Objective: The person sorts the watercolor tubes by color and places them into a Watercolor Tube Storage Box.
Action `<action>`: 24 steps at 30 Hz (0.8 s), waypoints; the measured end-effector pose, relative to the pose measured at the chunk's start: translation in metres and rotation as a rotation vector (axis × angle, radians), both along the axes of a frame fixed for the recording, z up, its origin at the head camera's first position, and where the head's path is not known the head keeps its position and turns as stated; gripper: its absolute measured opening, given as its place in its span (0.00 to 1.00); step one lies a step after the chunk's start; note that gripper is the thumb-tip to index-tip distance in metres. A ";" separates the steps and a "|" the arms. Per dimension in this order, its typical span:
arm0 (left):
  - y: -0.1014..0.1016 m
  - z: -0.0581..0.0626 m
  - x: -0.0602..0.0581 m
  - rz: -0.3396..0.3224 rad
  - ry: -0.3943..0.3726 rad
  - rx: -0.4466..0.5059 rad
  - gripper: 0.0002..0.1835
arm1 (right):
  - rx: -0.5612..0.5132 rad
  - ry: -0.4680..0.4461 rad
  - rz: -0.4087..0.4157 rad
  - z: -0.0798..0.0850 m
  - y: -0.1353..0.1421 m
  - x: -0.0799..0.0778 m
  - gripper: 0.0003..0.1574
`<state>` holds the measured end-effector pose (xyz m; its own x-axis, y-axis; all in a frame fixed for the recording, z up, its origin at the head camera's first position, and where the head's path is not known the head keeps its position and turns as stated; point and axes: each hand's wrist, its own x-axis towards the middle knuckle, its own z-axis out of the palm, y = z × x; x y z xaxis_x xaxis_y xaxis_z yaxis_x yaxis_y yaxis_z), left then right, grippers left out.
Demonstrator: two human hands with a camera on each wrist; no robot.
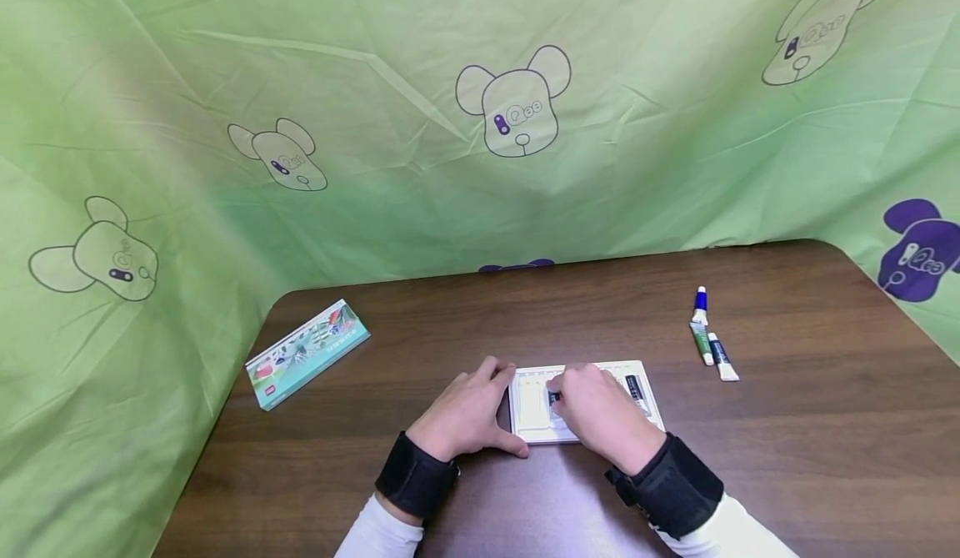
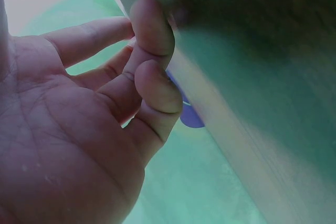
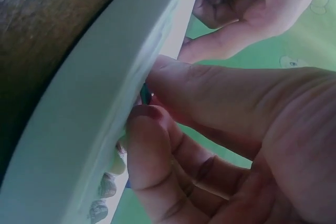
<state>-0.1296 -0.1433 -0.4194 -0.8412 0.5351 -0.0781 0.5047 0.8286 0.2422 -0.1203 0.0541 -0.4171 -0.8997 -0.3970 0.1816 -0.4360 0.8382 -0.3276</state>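
A white plastic tray (image 1: 531,408) lies on the table in front of me in the head view. My left hand (image 1: 472,412) grips its left end, the thumb at the near corner and the fingers at the far one. Over the tray's middle, my right hand (image 1: 600,416) pinches a small paint tube (image 1: 554,397), mostly hidden by the fingers. A sliver of that dark green tube (image 3: 145,94) shows between thumb and fingertips in the right wrist view. Another tube with a dark label (image 1: 634,388) lies in the tray's right part.
To the right lie three loose paint tubes: a blue-capped one (image 1: 701,306), a green one (image 1: 702,344) and a dark blue and white one (image 1: 722,358). A turquoise printed box (image 1: 307,354) rests at the back left. Green printed cloth (image 1: 390,208) hangs behind the brown table (image 1: 450,316).
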 end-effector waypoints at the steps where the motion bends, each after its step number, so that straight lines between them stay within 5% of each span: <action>1: 0.000 0.000 0.000 -0.001 -0.001 0.000 0.55 | -0.006 -0.005 -0.001 0.000 0.000 0.000 0.09; 24: 0.000 0.002 0.001 0.009 -0.016 -0.002 0.56 | -0.064 0.004 0.021 0.001 0.005 -0.004 0.05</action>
<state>-0.1285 -0.1436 -0.4179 -0.8445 0.5274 -0.0928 0.4933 0.8336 0.2484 -0.1241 0.0594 -0.4156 -0.8904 -0.4035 0.2108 -0.4549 0.8063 -0.3782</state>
